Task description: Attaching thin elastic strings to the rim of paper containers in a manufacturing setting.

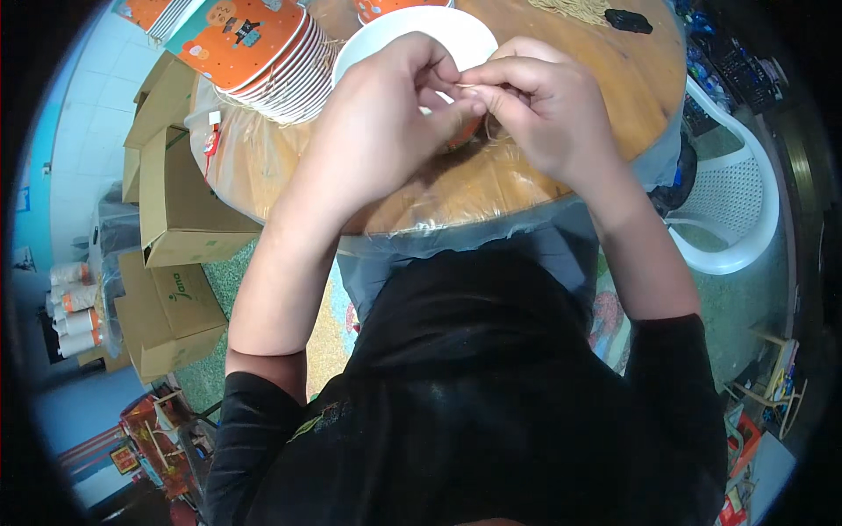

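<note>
A white paper bucket [419, 24] with an orange printed outside stands at the table's near side, its open top facing up. Over its near rim, my left hand [386, 114] pinches a thin, pale string between thumb and fingers. Fingertips of my right hand [548, 105] meet the left ones there, closed on the same string, of which only a short bit shows. My hands cover most of the bucket's near side. Just left of it rises a nested stack of orange printed paper buckets [254, 53], with loose pale strands hanging along the rims.
The round wooden table [605, 131] has a clear plastic cover. Toward its far right lie a bundle of pale strings [574, 9] and a black object [629, 21]. Open cardboard boxes [189, 202] stand on the left, a white plastic chair [728, 193] on the right.
</note>
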Demonstrator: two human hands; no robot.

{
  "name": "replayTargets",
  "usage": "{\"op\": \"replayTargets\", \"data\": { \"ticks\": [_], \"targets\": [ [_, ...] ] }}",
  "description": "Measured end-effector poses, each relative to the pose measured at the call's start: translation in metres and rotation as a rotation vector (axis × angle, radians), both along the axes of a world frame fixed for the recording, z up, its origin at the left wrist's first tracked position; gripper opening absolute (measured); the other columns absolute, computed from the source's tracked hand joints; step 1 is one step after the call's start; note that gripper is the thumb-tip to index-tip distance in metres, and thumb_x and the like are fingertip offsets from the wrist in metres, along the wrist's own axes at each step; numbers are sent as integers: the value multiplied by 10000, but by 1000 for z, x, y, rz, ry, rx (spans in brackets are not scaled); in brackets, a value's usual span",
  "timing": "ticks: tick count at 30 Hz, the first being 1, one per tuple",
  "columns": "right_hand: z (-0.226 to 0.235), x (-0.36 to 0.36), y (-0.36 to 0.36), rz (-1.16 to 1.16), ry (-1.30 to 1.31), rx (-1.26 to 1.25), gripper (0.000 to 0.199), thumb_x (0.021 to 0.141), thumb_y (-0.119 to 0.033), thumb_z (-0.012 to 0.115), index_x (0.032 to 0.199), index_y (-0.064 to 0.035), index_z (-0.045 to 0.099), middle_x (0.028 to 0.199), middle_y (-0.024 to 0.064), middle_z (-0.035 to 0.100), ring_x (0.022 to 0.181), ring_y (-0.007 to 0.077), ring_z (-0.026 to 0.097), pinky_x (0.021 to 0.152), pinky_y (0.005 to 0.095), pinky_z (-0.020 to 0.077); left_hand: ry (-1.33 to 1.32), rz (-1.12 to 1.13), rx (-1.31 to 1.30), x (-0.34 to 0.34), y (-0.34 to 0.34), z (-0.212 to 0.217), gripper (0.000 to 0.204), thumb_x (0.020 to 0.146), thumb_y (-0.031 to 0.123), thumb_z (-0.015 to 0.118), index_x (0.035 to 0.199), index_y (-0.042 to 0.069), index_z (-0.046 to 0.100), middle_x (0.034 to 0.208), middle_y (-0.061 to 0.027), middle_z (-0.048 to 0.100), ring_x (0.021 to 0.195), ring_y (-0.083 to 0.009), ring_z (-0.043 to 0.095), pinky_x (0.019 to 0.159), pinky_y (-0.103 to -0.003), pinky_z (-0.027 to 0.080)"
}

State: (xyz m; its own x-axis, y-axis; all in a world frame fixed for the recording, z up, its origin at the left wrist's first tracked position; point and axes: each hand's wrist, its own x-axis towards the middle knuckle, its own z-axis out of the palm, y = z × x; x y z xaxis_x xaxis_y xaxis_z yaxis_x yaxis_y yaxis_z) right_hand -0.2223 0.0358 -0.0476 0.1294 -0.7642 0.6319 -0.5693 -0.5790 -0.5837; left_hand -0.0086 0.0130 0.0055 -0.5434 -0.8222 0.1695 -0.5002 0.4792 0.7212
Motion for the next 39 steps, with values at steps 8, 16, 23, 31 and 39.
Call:
{"op": "replayTargets", "data": {
  "ticks": [8,16,23,31,39],
  "targets": [
    [-10,4,14,-104,-174,-250,205,938,-25,785,1125,-98,831,998,82,728,838,249,725,718,365,578,185,4,100,0,-23,-16,186,1031,19,819,1115,-6,655,976,-52,800,882,-69,756,759,-199,597],
    [-53,5,-1,5,13,-538,317,771,-60,961,1053,-151,846,992,-2,721,820,190,716,679,323,572,200,-1,162,-6,-21,-14,172,1080,80,762,1201,-28,707,999,-62,818,860,-82,777,638,-237,641],
    [-45,9,-1,14,20,-534,250,789,-68,952,1006,-134,847,968,-4,719,801,187,727,651,330,579,246,-24,187,-5,-22,-16,205,1088,75,748,1256,-36,714,1035,-53,818,881,-90,782,645,-246,655],
    [-50,22,11,77,-358,-102,155,972,-32,853,1087,-39,750,1081,53,651,821,118,707,698,278,571,260,-12,204,-4,-20,-13,210,1095,63,736,1273,-46,714,1054,-63,818,929,-95,775,753,-230,635],
    [-44,44,18,101,-957,330,85,1052,-62,781,1072,9,739,1012,-14,643,779,36,581,761,204,516,450,-74,274,6,-23,-11,224,1122,91,704,1308,-31,728,1054,-56,821,944,-95,715,886,-268,592]
  ]
}}
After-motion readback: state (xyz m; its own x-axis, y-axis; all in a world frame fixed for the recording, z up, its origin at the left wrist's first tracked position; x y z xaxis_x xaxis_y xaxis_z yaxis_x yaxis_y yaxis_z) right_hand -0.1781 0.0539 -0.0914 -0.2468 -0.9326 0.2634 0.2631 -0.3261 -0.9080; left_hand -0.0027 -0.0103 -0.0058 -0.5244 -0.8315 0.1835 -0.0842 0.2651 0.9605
